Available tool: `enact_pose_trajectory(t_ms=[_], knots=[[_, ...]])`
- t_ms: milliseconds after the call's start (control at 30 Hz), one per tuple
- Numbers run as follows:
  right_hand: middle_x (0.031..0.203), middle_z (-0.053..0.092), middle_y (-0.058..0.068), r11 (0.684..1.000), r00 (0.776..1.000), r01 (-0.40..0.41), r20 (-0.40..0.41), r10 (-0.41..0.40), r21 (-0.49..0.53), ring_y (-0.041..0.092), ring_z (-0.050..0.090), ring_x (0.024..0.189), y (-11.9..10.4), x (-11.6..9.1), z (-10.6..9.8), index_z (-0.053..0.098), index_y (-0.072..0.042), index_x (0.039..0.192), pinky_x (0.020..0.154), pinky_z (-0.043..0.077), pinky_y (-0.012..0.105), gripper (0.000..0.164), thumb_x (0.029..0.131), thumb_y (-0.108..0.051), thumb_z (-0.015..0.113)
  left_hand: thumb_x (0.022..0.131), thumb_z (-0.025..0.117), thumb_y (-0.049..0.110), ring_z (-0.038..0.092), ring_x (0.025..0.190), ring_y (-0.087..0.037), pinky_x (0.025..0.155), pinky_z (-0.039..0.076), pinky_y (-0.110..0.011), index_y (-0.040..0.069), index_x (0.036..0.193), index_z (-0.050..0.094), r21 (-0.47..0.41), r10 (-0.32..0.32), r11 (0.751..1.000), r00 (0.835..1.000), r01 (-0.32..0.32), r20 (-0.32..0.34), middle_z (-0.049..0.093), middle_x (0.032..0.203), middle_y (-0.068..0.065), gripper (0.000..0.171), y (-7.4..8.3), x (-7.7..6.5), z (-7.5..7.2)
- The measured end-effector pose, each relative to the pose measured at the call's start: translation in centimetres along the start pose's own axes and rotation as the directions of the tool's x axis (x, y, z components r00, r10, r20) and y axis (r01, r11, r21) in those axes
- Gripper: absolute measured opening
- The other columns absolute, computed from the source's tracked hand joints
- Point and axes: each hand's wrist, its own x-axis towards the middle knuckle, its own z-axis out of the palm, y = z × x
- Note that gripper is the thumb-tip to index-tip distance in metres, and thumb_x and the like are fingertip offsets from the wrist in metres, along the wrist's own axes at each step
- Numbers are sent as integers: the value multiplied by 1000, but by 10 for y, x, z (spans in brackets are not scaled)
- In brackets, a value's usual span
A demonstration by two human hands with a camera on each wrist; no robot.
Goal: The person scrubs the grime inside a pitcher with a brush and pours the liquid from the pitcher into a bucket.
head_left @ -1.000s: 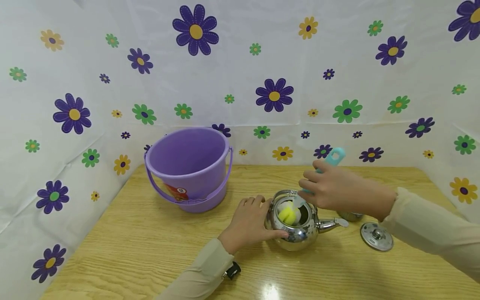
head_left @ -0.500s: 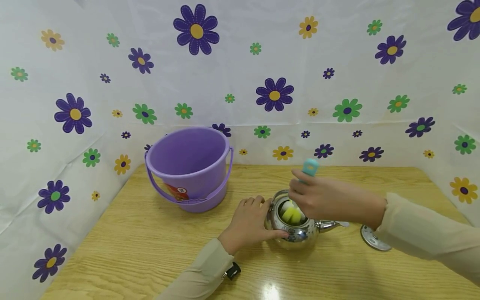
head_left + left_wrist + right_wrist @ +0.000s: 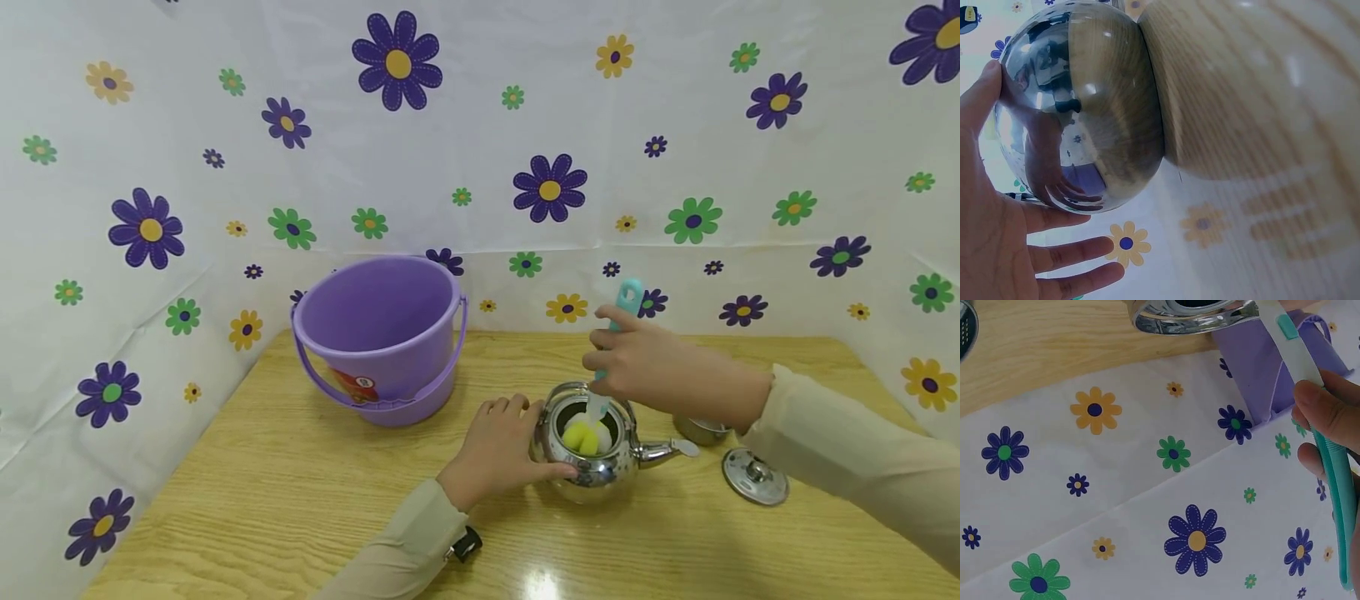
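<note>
A shiny metal teapot (image 3: 596, 487) stands lidless on the wooden table, its spout pointing right. My left hand (image 3: 498, 450) holds its left side, thumb across the front; in the left wrist view the thumb and index finger span the round teapot (image 3: 1110, 94) while the other fingers extend past it. My right hand (image 3: 652, 364) grips the turquoise handle of a sponge brush (image 3: 630, 293), whose yellow and white sponge head (image 3: 585, 437) sits in the teapot's opening. In the right wrist view, thumb and fingers close round the brush handle (image 3: 1337, 481).
A purple bucket (image 3: 423, 367) stands at the back left, its handle hanging down in front. Right of the teapot lies its round metal lid (image 3: 754, 477). A small metal cup-like piece (image 3: 701, 430) is partly hidden behind my right forearm. A flowered sheet (image 3: 480, 125) hangs behind.
The brush first dips left and down with my right hand, then rises and stands more upright, its sponge turned in the teapot's mouth. The left hand and teapot stay in place.
</note>
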Motion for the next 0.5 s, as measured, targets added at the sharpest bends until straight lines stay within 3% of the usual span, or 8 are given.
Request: enact_pose_trajectory(t_ms=[267, 500], knots=[[94, 68, -5, 981, 987, -154, -33, 159, 117, 18, 59, 91, -3, -20, 15, 73, -28, 97, 93, 41, 44, 40, 64, -8, 83, 71, 43, 85, 55, 105, -23, 94, 44, -41, 12, 137, 46, -23, 10, 1000, 1000, -10, 0, 54, 111, -5, 98, 0, 0, -1], [95, 67, 4, 965, 950, -226, -189, 249, 134, 22, 57, 87, -26, -45, 25, 73, -18, 103, 85, 42, 43, 53, 54, -5, 89, 70, 45, 85, 54, 110, -25, 96, 43, -43, 12, 138, 45, -43, 6, 999, 1000, -6, 5, 54, 117, -6, 99, 1, 0, -2]])
